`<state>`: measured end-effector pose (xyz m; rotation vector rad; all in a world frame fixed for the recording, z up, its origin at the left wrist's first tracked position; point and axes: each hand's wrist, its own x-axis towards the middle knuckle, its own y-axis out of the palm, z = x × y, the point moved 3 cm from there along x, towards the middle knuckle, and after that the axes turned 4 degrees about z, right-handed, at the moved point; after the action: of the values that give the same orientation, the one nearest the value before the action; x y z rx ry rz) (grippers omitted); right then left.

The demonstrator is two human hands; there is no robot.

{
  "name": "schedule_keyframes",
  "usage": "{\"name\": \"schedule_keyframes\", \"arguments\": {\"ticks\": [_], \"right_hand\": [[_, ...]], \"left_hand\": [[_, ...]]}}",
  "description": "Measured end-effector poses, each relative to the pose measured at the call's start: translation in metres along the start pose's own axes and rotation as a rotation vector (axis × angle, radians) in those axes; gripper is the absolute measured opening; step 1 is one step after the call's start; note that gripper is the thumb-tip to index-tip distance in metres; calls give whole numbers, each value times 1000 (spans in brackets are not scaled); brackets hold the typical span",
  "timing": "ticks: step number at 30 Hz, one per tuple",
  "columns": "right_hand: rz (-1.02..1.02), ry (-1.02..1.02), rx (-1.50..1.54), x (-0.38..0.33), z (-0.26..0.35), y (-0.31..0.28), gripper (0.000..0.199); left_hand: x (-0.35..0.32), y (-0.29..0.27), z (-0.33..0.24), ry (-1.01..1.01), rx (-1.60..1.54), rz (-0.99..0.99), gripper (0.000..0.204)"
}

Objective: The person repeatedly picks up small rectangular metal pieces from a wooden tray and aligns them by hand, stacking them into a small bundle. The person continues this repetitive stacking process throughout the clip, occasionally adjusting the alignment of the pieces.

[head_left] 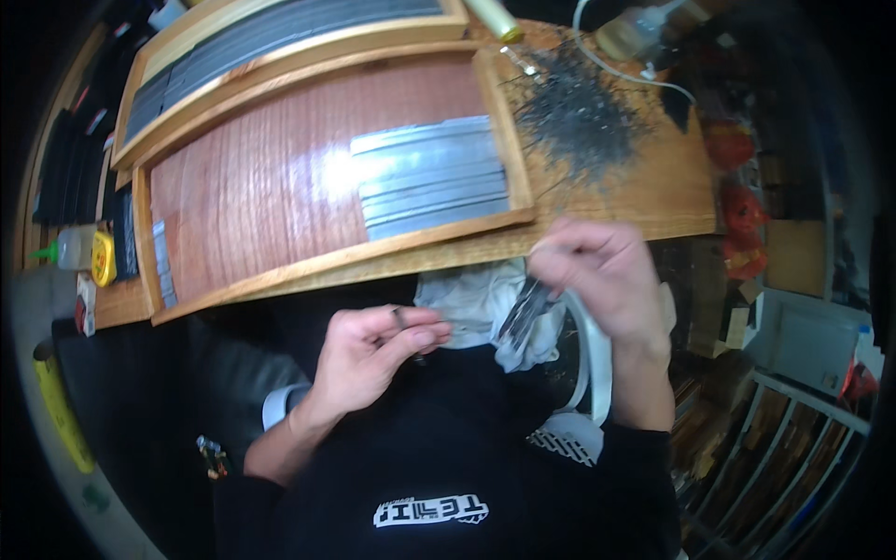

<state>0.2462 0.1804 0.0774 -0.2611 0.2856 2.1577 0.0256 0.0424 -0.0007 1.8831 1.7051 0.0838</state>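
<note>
Dark strips [528, 308] pinched in the right grip [602, 275]
They slant down-left from it, toward the left grip [373, 350], whose hold I cannot tell.

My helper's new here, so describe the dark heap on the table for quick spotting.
Find the wooden table and the nearer tray on it. Just right of that tray, beyond the right hand, lies the dark heap: a loose, spiky scatter, unlike the tray's neat grey strips.

Blk-&-wht lettering [431, 510] on a blk shirt [439, 448], btm ctr of frame, markings on yellow container [103, 259], far L, illegible from here
</note>
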Motion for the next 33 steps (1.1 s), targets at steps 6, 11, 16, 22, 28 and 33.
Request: {"name": "schedule_keyframes", "arguments": {"ticks": [6, 11, 16, 22, 28, 33], "right_hand": [[222, 237, 191, 1, -71, 68, 16], [330, 371, 152, 16, -103, 74, 21], [321, 316, 79, 20, -113, 78, 18], [205, 74, -260, 14, -95, 83, 27], [355, 35, -445, -31, -82, 79, 30], [288, -286, -348, -32, -118, 84, 25]], "left_hand": [[0, -4, -1, -293, -35, 255, 24], [-8, -17, 16, -296, 4, 184, 24], [-9, -17, 24, -342, -106, 94, 19], [-5, -14, 24, -309, -148, 61, 18], [-1, -27, 23, -265, -295, -101, 20], [4, -16, 25, -204, -382, -148, 26]]}}
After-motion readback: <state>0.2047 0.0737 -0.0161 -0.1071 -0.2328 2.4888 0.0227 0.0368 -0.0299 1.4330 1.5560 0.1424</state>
